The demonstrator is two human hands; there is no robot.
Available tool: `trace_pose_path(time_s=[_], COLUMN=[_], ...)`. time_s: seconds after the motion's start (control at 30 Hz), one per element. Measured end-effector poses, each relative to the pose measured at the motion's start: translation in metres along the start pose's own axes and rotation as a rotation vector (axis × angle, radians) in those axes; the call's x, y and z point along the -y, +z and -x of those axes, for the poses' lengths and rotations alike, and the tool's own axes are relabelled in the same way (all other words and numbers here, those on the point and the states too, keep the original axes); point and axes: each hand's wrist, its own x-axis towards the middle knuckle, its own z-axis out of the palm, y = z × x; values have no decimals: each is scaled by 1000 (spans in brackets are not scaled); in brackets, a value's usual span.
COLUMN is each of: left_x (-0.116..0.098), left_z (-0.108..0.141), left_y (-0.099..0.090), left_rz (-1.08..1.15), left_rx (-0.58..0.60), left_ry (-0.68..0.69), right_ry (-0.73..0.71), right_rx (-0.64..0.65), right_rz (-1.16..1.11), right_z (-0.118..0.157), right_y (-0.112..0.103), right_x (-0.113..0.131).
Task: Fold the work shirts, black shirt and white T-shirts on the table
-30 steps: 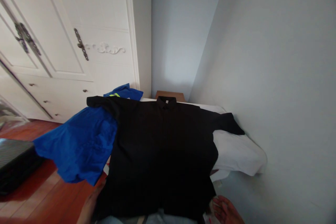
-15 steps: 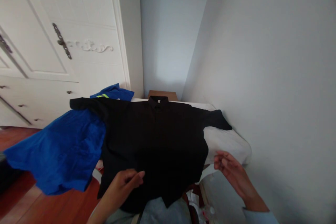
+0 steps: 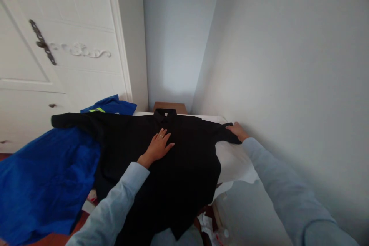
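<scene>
A black short-sleeved shirt (image 3: 178,173) lies spread out, its collar toward the back and its hem hanging over the near edge. My left hand (image 3: 158,145), with a ring on one finger, rests on the shirt's upper middle below the collar, fingers spread. At the right sleeve's end, my right hand (image 3: 238,130) has its fingers closed on the cuff. The left sleeve lies over blue cloth (image 3: 49,180), which hangs down at the left.
White-covered table (image 3: 235,161) under the shirt. Folded blue garment (image 3: 115,106) with a yellow-green stripe at the back left, brown box (image 3: 170,105) behind the collar. White wardrobe (image 3: 86,73) at left, grey wall (image 3: 273,65) at right.
Both hands have reached forward. My left hand has come down on the shirt, and my right hand has taken hold of the right sleeve's end. The view has shifted slightly right.
</scene>
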Motion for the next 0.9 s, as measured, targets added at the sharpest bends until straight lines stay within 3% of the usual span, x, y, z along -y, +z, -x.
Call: trace_pose_path(time_s=[0.23, 0.57, 0.9], left_x=[5, 2, 3], left_z=[4, 4, 3], left_y=[2, -3, -4], left_rz=[-10, 9, -18], left_rx=[61, 54, 55], left_ry=[31, 8, 15], right_ry=[-26, -248, -87], right_rx=[-88, -246, -37], right_rz=[254, 271, 336], right_z=[-38, -37, -40], right_y=[6, -22, -5], right_x=[2, 9, -6])
